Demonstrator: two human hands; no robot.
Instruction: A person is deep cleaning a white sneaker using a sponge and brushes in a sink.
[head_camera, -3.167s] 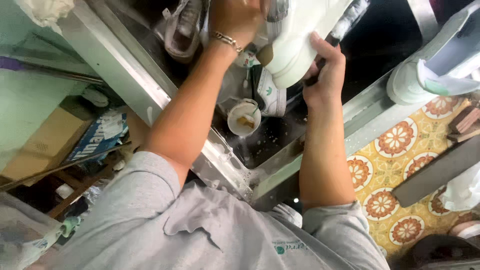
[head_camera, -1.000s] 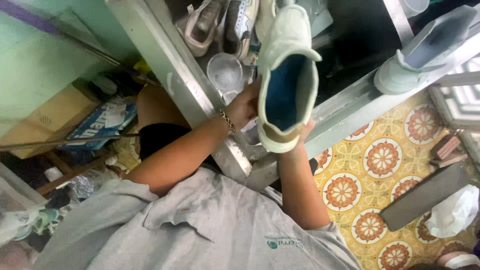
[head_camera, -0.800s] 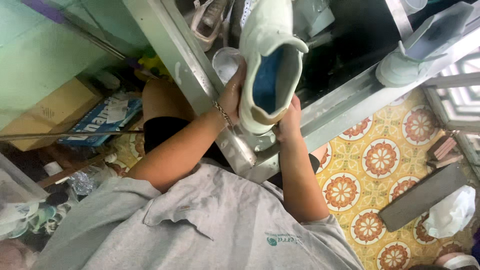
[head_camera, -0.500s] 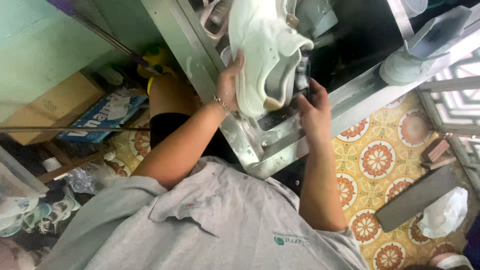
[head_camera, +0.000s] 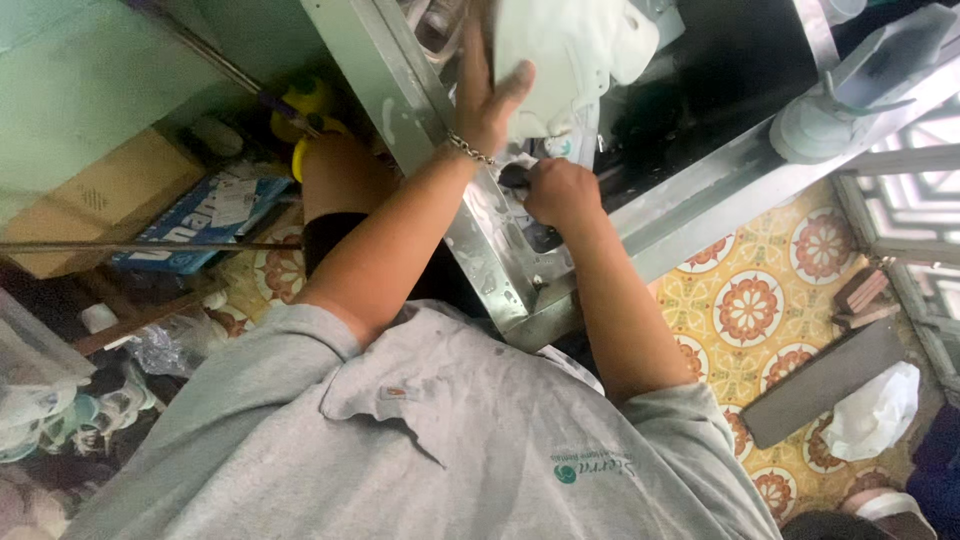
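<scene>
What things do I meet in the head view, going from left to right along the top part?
Cardboard box → yellow object → left hand on the white shoe → another pale shoe on the metal ledge.

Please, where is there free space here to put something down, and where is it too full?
Bare room: the dark basin bottom, between the white shoe and the pale shoe on the metal rim; also the patterned floor tiles between that rim and the dark board. Crowded: around the left hand and right hand, and the floor by the cardboard box.
</scene>
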